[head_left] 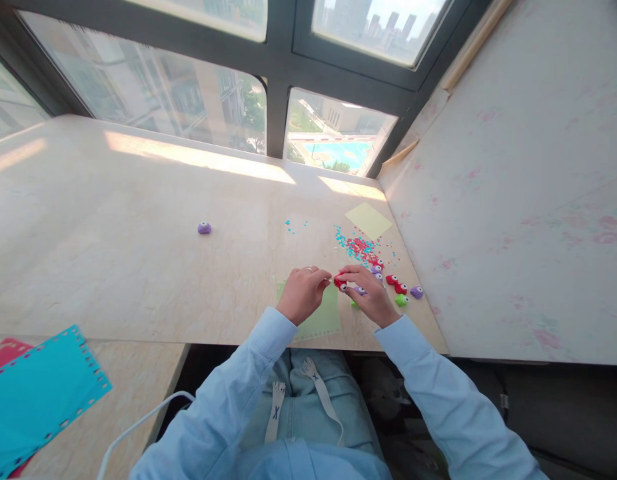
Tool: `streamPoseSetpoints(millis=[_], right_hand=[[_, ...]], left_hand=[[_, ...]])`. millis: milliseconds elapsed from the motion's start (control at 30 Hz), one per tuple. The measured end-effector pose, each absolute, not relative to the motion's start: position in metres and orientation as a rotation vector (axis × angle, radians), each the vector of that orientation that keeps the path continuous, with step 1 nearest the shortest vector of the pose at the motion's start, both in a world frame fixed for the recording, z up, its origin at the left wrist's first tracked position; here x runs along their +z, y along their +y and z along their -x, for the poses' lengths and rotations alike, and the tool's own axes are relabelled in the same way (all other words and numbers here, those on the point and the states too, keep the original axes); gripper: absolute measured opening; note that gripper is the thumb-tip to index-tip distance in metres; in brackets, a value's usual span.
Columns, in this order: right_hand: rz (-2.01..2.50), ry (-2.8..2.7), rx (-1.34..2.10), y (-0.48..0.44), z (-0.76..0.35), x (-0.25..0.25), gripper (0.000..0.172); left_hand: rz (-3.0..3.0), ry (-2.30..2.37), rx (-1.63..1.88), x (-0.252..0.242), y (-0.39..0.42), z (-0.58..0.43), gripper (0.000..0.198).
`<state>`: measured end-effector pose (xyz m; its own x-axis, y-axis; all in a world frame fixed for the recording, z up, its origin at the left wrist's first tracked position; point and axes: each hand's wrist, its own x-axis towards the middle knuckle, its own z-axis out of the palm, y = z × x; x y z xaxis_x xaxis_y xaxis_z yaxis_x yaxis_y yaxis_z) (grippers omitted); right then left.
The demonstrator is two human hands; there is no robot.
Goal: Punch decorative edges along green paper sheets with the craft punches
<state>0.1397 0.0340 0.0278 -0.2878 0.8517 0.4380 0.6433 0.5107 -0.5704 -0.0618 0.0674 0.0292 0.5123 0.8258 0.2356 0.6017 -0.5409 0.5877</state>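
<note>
My right hand [371,293] is closed around a small red craft punch [340,282], held just above the table edge. My left hand [302,292] is curled in a pinch right beside it, its fingertips meeting the punch; what it pinches is too small to make out. Under both hands lies a light green paper sheet [321,320]. Several more small punches, red [396,284], green [401,300] and purple [416,292], sit just right of my right hand.
Red and turquoise paper bits [356,245] are scattered beyond the hands, next to a yellow paper square [368,220]. A lone purple punch [204,228] sits mid-table. Turquoise [38,393] and red punched sheets lie at lower left. A wall panel rises on the right.
</note>
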Motion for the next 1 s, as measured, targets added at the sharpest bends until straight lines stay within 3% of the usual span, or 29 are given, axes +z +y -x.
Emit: streamPoseSetpoints(millis=[1000], right_hand=[[1.201, -2.021, 0.502, 0.02, -0.139, 0.014, 0.026]], left_hand=[[-1.952, 1.23, 0.689, 0.024, 0.059, 0.058, 0.016]])
